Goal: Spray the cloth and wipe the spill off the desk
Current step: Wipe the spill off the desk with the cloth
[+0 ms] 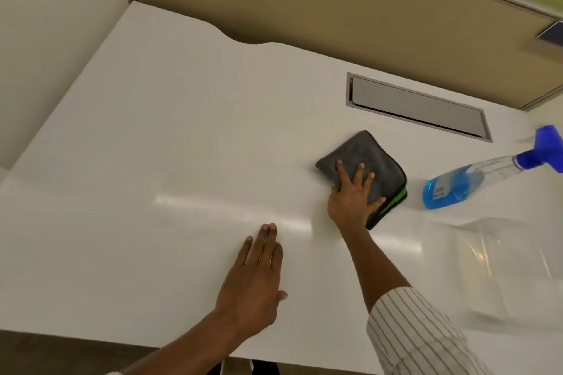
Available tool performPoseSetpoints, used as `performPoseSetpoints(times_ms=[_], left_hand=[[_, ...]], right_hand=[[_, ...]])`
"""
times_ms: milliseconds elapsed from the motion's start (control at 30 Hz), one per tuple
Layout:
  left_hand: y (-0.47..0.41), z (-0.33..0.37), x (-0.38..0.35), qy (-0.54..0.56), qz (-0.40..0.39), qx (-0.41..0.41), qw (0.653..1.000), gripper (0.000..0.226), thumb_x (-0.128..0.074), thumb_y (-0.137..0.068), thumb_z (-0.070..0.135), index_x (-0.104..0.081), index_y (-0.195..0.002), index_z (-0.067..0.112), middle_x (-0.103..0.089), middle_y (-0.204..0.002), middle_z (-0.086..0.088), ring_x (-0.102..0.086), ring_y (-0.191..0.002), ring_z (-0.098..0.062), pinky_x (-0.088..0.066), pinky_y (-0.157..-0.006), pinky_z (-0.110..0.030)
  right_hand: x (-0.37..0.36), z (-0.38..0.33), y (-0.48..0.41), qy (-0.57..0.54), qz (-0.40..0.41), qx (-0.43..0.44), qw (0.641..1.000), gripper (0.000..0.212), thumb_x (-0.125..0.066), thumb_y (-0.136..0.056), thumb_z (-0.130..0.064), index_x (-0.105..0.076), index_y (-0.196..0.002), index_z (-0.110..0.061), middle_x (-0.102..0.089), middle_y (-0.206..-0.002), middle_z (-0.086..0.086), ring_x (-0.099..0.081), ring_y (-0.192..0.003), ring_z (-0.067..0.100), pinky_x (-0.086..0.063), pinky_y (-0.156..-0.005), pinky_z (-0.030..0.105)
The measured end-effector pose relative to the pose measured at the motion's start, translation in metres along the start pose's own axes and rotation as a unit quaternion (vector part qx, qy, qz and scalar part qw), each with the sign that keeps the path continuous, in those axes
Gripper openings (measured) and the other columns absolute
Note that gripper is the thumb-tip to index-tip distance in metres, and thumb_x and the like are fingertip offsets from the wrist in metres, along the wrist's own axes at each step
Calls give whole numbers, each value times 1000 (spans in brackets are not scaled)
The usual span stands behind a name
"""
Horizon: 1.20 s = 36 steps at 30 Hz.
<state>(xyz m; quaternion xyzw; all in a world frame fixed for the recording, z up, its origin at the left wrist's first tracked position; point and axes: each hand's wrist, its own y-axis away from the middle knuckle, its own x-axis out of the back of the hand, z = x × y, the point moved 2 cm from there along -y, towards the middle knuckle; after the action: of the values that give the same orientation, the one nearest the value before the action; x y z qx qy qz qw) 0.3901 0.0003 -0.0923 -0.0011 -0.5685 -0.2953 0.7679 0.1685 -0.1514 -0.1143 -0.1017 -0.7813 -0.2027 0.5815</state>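
A folded grey cloth point(374, 158) with a green edge lies on the white desk point(170, 137), right of the middle. My right hand point(353, 195) presses flat on the cloth with its fingers spread. My left hand point(256, 280) rests flat on the bare desk nearer the front edge, fingers straight and together. A clear spray bottle point(460, 183) with blue liquid and a blue trigger head stands to the right of the cloth. I can make out no spill on the glossy surface; a pale streak of reflected light crosses it between the hands.
A clear plastic container point(515, 271) sits at the front right, blurred. A metal cable hatch point(417, 106) is set into the desk behind the cloth. Tan partition panels point(304, 0) wall the desk's far side, and a pale one walls its left side.
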Motion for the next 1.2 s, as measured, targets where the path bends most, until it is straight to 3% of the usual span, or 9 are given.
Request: performPoseSetpoints(times_ms=[167,300,367,600,733,833,900,1033,1200], left_hand=[[2,9,0,15,-8,22,1000,88,-51,-108,44,0,-167,3,30,-169,-18,29,-157,-34,8,-131,-47],[3,27,0,8,-19,37,999,92,-53,-107,46,5,-166,4,30,-169,-19,28,-157,-36,-1,-133,-51],[3,35,-4,0,-22,30,999,92,-51,-108,47,6,-165,4,32,-168,-19,30,-156,-37,0,-132,-51],[4,45,-15,-6,-7,26,1000,95,-51,-107,50,10,-164,4,33,-168,-17,29,-156,-33,9,-130,-44],[8,42,-21,2,27,9,1000,95,-55,-105,52,4,-165,7,27,-169,-14,22,-157,-31,11,-123,-39],[14,39,-31,-2,46,4,999,96,-64,-99,54,-14,-166,6,10,-172,-14,8,-160,-30,1,-124,-41],[16,37,-34,-35,45,6,998,99,-76,-88,57,-36,-161,3,-10,-172,-18,-13,-159,-35,-17,-123,-44],[16,38,-38,-72,67,10,995,100,-88,-74,57,-54,-149,0,-36,-166,-23,-37,-152,-38,-36,-117,-46],[22,37,-37,-51,81,31,995,99,-79,-86,56,-37,-160,6,-14,-173,-16,-20,-159,-32,-24,-123,-43]], right_hand=[[-17,-5,64,-7,12,-50,999,67,-42,-108,-31,-6,-163,-47,12,-175,8,20,-159,37,5,-114,83],[-32,-1,91,37,7,174,984,74,-48,-104,-26,-8,-163,-48,9,-176,2,18,-160,34,6,-116,80],[-24,15,72,44,-7,239,970,73,-47,-104,-24,-11,-161,-51,4,-176,-4,16,-161,28,6,-120,76],[-10,52,62,41,16,125,991,70,-47,-107,-27,-10,-162,-49,4,-176,-1,13,-161,29,1,-118,79],[-24,57,117,31,40,143,988,78,-56,-102,-22,-13,-163,-46,1,-176,2,10,-161,33,0,-117,80],[-30,57,142,40,31,224,973,81,-58,-101,-22,-13,-163,-44,-1,-176,4,9,-161,35,0,-118,80],[-25,58,131,53,23,258,965,80,-55,-102,-23,-9,-163,-47,2,-176,2,11,-161,34,-2,-118,80],[-14,69,96,67,22,240,968,80,-53,-103,-21,-7,-163,-48,2,-176,0,10,-162,31,-4,-119,78],[-18,77,122,42,51,174,983,89,-61,-96,-14,-11,-164,-43,-2,-176,4,7,-162,34,-4,-118,80]])
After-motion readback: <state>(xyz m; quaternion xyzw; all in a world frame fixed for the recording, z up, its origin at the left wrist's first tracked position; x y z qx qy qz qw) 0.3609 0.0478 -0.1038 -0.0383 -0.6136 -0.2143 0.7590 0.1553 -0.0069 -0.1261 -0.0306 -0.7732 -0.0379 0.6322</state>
